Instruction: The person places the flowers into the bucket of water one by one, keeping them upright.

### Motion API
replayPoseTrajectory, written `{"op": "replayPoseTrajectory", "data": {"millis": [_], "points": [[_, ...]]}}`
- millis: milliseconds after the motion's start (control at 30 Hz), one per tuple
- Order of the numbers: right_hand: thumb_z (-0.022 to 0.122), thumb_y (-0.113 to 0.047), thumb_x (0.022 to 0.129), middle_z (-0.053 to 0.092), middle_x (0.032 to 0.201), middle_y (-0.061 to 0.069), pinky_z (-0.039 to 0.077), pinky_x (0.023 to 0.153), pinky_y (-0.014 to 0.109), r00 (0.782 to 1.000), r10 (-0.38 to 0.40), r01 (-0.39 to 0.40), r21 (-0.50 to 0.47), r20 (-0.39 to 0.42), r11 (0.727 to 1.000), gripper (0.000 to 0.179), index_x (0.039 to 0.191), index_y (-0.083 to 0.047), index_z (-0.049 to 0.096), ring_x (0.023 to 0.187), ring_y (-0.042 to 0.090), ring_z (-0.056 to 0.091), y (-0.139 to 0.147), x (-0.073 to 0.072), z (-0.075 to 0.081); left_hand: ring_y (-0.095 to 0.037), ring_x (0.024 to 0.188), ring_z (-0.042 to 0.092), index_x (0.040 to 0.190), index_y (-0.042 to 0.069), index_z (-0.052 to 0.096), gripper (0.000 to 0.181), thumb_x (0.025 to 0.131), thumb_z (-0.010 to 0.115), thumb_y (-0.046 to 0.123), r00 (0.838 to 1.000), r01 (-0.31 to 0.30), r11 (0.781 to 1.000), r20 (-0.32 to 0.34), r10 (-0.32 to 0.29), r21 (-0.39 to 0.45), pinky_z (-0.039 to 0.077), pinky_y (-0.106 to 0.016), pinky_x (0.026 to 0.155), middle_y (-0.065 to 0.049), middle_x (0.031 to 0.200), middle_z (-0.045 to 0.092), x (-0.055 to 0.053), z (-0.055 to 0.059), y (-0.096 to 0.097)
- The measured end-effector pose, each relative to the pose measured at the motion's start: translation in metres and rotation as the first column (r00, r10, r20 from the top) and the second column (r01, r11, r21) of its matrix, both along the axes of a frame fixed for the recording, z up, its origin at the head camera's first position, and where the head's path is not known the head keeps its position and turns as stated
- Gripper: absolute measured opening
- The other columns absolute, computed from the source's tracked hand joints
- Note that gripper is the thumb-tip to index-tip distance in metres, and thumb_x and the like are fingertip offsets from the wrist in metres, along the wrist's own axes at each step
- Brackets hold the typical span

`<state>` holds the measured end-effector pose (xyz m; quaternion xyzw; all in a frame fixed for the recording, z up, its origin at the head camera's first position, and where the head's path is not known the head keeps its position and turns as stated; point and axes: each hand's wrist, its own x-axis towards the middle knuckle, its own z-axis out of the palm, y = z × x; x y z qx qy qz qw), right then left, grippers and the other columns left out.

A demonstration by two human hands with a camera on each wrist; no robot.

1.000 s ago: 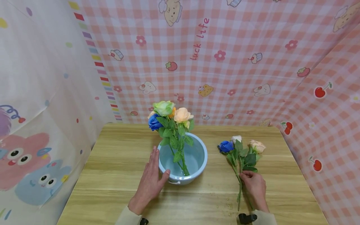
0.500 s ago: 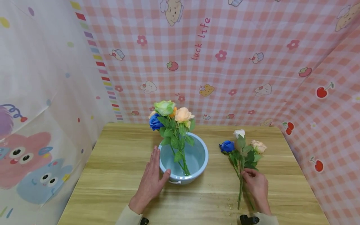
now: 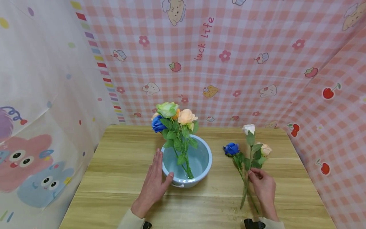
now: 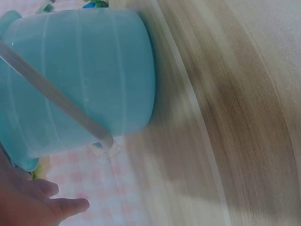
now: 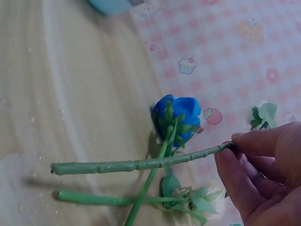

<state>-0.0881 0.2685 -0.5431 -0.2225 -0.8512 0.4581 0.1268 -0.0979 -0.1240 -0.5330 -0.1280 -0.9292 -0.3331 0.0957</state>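
Observation:
My left hand [image 3: 153, 183], fingers straight, rests against the left side of a light blue bucket [image 3: 210, 156]. The bucket's pale handle [image 4: 56, 96] hangs down its side in the left wrist view. Inside the bucket several artificial roses lean left, among them a green rose [image 3: 167, 110] and a peach rose [image 3: 186, 117]. Over at the right, my right hand [image 3: 263, 189] pinches the stem of a white rose [image 3: 249, 128] between thumb and fingers. In the right wrist view that stem [image 5: 146, 164] is raised above the table. A blue rose [image 3: 231, 149] and another peach rose [image 3: 265, 150] lie beneath it.
Water drops [image 3: 235, 210] dot the wooden table [image 3: 114, 178] in front of the right-hand roses. A pink checked cloth [image 3: 188, 76] hangs behind the table and along its right side. A white patterned cloth [image 3: 63, 95] hangs at the left.
The white rose has risen out from among the other flowers, moving up and slightly right with my right hand. My left hand stays against the bucket.

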Motion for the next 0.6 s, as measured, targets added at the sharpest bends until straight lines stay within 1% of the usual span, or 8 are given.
{"op": "replayPoseTrajectory", "data": {"millis": [133,233,367,467,600], "points": [[0.073,-0.011,0.096,0.076,0.098,0.019,0.052,0.057,0.015,1.000,-0.010,0.009,-0.055,-0.023,0.998,0.023,0.112,0.004,0.075,0.066,-0.004,0.062,-0.004,0.000,0.006,-0.035,0.158,0.014,0.165,0.002,0.011,0.087,0.100,0.058,0.035,1.000,0.000,1.000,-0.004,0.000,0.004,0.029,-0.067,0.116,-0.016,0.173,0.009,0.000,0.000,0.000],[0.072,-0.011,0.096,0.076,0.101,0.019,0.055,0.060,0.016,0.999,-0.019,0.016,-0.082,-0.035,0.996,0.024,0.115,0.005,0.074,0.067,-0.005,0.063,-0.007,0.000,0.010,-0.034,0.158,0.013,0.166,0.002,0.011,0.087,0.100,0.058,0.035,1.000,0.002,1.000,0.002,-0.002,0.010,0.028,-0.067,0.117,-0.013,0.174,0.006,0.000,0.001,0.000],[0.072,-0.012,0.096,0.076,0.100,0.017,0.054,0.060,0.014,0.997,-0.041,0.036,-0.083,-0.060,0.996,0.023,0.114,0.004,0.074,0.069,-0.006,0.062,-0.010,0.000,0.015,-0.032,0.158,0.012,0.166,0.003,0.010,0.088,0.101,0.057,0.038,1.000,0.005,1.000,0.012,-0.006,0.017,0.027,-0.067,0.117,-0.008,0.174,0.002,0.001,0.002,0.000],[0.073,-0.012,0.096,0.076,0.099,0.016,0.051,0.058,0.012,0.994,-0.060,0.053,-0.083,-0.089,0.995,0.022,0.112,0.003,0.075,0.068,-0.006,0.061,-0.014,0.001,0.020,-0.032,0.158,0.012,0.166,0.003,0.010,0.088,0.101,0.054,0.043,1.000,0.005,1.000,0.015,-0.005,0.013,0.028,-0.067,0.117,-0.009,0.174,0.003,0.001,0.002,0.000],[0.073,-0.012,0.096,0.076,0.099,0.015,0.052,0.059,0.012,0.990,-0.071,0.055,-0.125,-0.121,0.991,0.024,0.113,0.004,0.075,0.068,-0.008,0.063,-0.018,0.001,0.027,-0.034,0.158,0.013,0.166,0.003,0.010,0.087,0.101,0.054,0.042,1.000,0.001,1.000,0.010,-0.001,0.004,0.029,-0.067,0.117,-0.014,0.174,0.007,0.000,0.000,0.000]]}}
